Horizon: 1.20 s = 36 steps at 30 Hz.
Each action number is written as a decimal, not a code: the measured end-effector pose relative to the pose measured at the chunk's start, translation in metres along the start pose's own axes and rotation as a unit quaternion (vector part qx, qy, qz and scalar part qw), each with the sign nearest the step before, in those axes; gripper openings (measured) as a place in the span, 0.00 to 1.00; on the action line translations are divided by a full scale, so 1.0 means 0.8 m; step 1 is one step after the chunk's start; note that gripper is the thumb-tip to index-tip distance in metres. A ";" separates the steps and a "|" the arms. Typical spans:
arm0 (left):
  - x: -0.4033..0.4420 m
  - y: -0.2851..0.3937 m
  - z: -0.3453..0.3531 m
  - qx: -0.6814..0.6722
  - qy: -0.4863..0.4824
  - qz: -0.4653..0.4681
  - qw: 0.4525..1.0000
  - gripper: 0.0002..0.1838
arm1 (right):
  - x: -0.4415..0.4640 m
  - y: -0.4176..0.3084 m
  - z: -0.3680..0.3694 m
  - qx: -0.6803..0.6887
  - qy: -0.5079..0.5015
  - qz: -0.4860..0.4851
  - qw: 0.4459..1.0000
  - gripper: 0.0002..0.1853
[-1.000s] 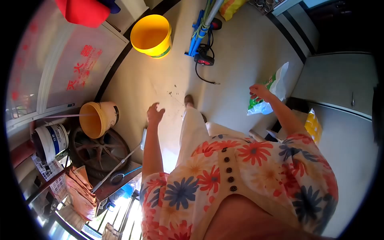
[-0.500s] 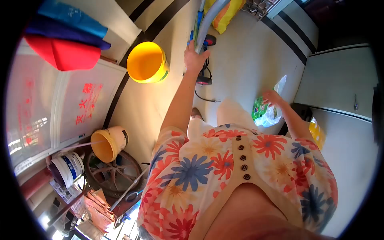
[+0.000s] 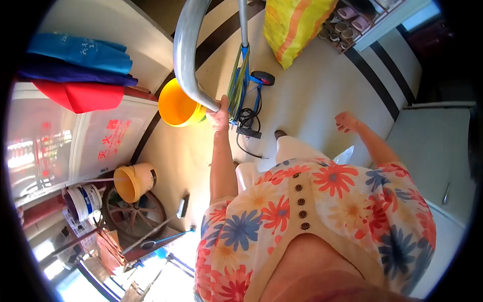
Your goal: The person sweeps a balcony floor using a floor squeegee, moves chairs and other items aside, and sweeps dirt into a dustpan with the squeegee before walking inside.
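My left hand is closed around the lower end of a thick, curved grey metal handle. Just beyond it stands a blue-framed hand trolley with small dark wheels, green-yellow straps and a coiled black cord. A thin grey pole rises from its frame; the handle's full join to it lies outside the picture. Out to the right, my right hand hangs in the air with curled fingers, and nothing shows in it. Below that hand, part of a clear plastic bag peeks out beside my clothing.
A yellow bucket is left of the trolley, with a yellow-orange sack and shoe rack ahead. Another bucket, a spoked wheel and a broom crowd the left. Grey cabinets line the right.
The grey handle has swung left and nearer, with my left hand moving left and down on it. My right hand has risen away from the plastic bag, which is now mostly hidden.
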<state>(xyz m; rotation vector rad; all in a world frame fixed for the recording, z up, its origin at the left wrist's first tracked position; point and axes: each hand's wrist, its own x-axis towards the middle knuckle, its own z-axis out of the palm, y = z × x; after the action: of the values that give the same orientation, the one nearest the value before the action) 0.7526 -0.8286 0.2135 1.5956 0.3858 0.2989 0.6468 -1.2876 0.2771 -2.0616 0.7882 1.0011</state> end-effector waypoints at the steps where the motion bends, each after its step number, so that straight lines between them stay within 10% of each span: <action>1: -0.001 0.029 0.009 0.011 -0.005 -0.011 1.000 0.20 | 0.012 -0.012 -0.018 -0.014 -0.006 -0.008 1.000 0.14; 13: -0.005 0.281 -0.072 -0.066 0.108 -0.019 0.992 0.12 | 0.101 -0.236 0.017 -0.078 -0.100 -0.237 0.963 0.34; 21: -0.141 0.427 -0.244 -0.138 0.132 0.080 0.978 0.11 | 0.028 -0.440 0.215 -0.168 -0.245 -0.564 0.771 0.52; 25: -0.205 0.462 -0.300 -0.128 0.127 0.109 0.978 0.11 | 0.017 -0.505 0.300 0.005 -0.414 -0.559 0.719 0.22; 28: -0.254 0.474 -0.301 -0.085 0.211 0.133 0.965 0.11 | -0.048 -0.510 0.293 -0.147 -0.201 -0.816 0.522 0.09; 30: -0.283 0.470 -0.324 -0.102 0.239 0.125 0.957 0.10 | -0.075 -0.516 0.316 -0.147 -0.195 -0.837 0.490 0.05; 33: -0.307 0.490 -0.333 -0.101 0.342 0.099 0.929 0.11 | -0.123 -0.522 0.337 -0.057 -0.319 -0.743 0.586 0.07; 36: -0.338 0.489 -0.397 -0.107 0.188 0.184 0.959 0.10 | -0.166 -0.529 0.352 0.072 -0.442 -0.599 0.664 0.10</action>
<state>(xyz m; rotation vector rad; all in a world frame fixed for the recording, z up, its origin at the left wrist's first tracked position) 0.3996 -0.6698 0.6352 1.3884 0.3294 0.9088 0.7856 -0.7953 0.3969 -1.1662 -0.9123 0.8534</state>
